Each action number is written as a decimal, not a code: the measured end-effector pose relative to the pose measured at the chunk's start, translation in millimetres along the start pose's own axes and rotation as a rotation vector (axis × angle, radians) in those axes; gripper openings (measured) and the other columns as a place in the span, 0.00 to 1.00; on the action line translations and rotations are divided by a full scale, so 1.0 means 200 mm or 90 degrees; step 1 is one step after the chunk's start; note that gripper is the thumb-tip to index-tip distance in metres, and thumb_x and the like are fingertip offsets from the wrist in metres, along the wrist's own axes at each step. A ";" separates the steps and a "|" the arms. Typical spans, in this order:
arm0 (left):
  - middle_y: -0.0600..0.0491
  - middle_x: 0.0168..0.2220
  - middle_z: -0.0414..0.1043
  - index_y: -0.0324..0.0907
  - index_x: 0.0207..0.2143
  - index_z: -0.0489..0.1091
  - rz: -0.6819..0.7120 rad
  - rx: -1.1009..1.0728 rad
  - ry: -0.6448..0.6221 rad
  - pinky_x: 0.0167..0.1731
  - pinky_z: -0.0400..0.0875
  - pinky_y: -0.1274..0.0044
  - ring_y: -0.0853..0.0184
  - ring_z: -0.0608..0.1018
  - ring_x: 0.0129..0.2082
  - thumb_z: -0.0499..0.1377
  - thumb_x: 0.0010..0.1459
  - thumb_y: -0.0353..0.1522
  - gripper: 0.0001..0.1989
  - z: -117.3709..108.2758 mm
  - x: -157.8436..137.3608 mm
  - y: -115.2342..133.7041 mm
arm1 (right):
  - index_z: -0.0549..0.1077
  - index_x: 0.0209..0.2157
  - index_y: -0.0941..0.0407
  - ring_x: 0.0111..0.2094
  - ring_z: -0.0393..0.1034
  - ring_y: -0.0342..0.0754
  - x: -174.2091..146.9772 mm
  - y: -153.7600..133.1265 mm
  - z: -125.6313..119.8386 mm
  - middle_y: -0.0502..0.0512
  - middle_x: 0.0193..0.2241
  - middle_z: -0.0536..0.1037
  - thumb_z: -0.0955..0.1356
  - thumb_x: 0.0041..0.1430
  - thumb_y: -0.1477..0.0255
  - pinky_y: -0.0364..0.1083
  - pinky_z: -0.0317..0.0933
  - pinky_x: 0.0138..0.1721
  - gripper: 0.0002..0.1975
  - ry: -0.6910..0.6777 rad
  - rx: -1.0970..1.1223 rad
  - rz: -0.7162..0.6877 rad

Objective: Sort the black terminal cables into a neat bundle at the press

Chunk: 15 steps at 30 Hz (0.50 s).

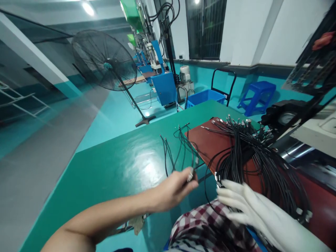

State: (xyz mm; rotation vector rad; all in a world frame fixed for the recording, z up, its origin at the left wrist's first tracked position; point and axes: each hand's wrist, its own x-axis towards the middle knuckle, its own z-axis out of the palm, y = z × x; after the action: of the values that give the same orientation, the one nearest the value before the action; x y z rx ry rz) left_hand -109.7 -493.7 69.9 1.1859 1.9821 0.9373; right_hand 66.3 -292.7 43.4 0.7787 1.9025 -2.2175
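My left hand is bare and closed, its thumb and fingers pinched on the end of a black cable with a small metal-coloured connector. It is above the front edge of the green table. My right hand wears a white glove, its fingers stretched out and slightly apart, blurred by motion. Its fingertips are beside metal cable ends at the near edge of the pile; whether they touch is unclear. A large bundle of black cables with metal ends lies on a reddish-brown board.
Several loose black cables lie on the green table. Machine parts border the board at right. Beyond are a blue stool, a blue crate, a standing fan and blue machines. Checked cloth covers my lap.
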 end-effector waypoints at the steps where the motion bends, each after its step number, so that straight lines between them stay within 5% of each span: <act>1: 0.56 0.29 0.61 0.41 0.37 0.62 0.003 -0.011 -0.078 0.29 0.59 0.80 0.72 0.61 0.28 0.46 0.65 0.42 0.14 0.06 -0.02 0.04 | 0.66 0.54 0.57 0.47 0.72 0.52 0.10 -0.06 0.06 0.65 0.46 0.73 0.55 0.63 0.46 0.52 0.70 0.44 0.33 -0.050 0.090 0.052; 4: 0.57 0.25 0.59 0.42 0.35 0.61 0.017 -0.027 -0.256 0.22 0.55 0.79 0.73 0.58 0.22 0.49 0.64 0.43 0.13 0.23 -0.04 0.04 | 0.65 0.48 0.61 0.36 0.74 0.49 0.40 -0.20 0.23 0.62 0.36 0.74 0.60 0.61 0.47 0.50 0.73 0.35 0.30 -0.108 0.325 0.216; 6: 0.57 0.25 0.60 0.43 0.34 0.62 0.050 -0.057 -0.290 0.22 0.55 0.79 0.73 0.59 0.22 0.51 0.61 0.46 0.16 0.27 -0.06 -0.05 | 0.64 0.42 0.62 0.20 0.66 0.39 0.54 -0.23 0.30 0.53 0.24 0.70 0.61 0.67 0.62 0.38 0.64 0.19 0.15 -0.085 0.346 0.258; 7: 0.55 0.28 0.63 0.42 0.35 0.62 0.064 -0.078 -0.258 0.25 0.58 0.80 0.72 0.63 0.25 0.53 0.59 0.49 0.18 0.27 -0.07 -0.10 | 0.64 0.40 0.62 0.15 0.59 0.35 0.57 -0.24 0.31 0.48 0.21 0.66 0.60 0.68 0.69 0.34 0.56 0.14 0.10 -0.078 0.349 0.258; 9: 0.51 0.34 0.67 0.42 0.35 0.64 0.039 -0.111 -0.068 0.33 0.63 0.78 0.68 0.68 0.33 0.54 0.55 0.54 0.24 0.22 -0.12 -0.23 | 0.64 0.38 0.62 0.11 0.47 0.32 0.59 -0.24 0.29 0.43 0.17 0.61 0.57 0.69 0.75 0.31 0.43 0.11 0.07 -0.085 0.362 0.235; 11: 0.51 0.31 0.66 0.40 0.31 0.64 -0.107 -0.132 0.147 0.34 0.64 0.75 0.66 0.69 0.32 0.51 0.55 0.57 0.28 0.17 -0.17 -0.35 | 0.65 0.39 0.62 0.11 0.45 0.31 0.56 -0.24 0.23 0.42 0.17 0.59 0.56 0.69 0.75 0.31 0.41 0.11 0.09 -0.101 0.386 0.204; 12: 0.52 0.26 0.65 0.40 0.29 0.63 -0.214 -0.160 0.173 0.31 0.64 0.74 0.67 0.68 0.28 0.48 0.56 0.58 0.29 0.16 -0.20 -0.41 | 0.65 0.39 0.62 0.11 0.45 0.31 0.54 -0.24 0.20 0.42 0.17 0.59 0.56 0.70 0.74 0.31 0.40 0.11 0.10 -0.108 0.395 0.197; 15: 0.52 0.26 0.69 0.38 0.31 0.66 -0.425 -0.377 0.011 0.29 0.65 0.75 0.67 0.72 0.27 0.55 0.53 0.57 0.29 0.23 -0.21 -0.54 | 0.65 0.38 0.62 0.11 0.45 0.31 0.50 -0.24 0.14 0.42 0.17 0.58 0.55 0.70 0.74 0.31 0.40 0.11 0.11 -0.121 0.411 0.193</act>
State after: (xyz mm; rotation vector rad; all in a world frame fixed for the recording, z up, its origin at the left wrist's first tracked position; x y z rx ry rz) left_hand -104.4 -557.7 -38.1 0.1655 1.7369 1.0477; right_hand -47.5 -286.1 43.2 0.8184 0.8981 -2.5875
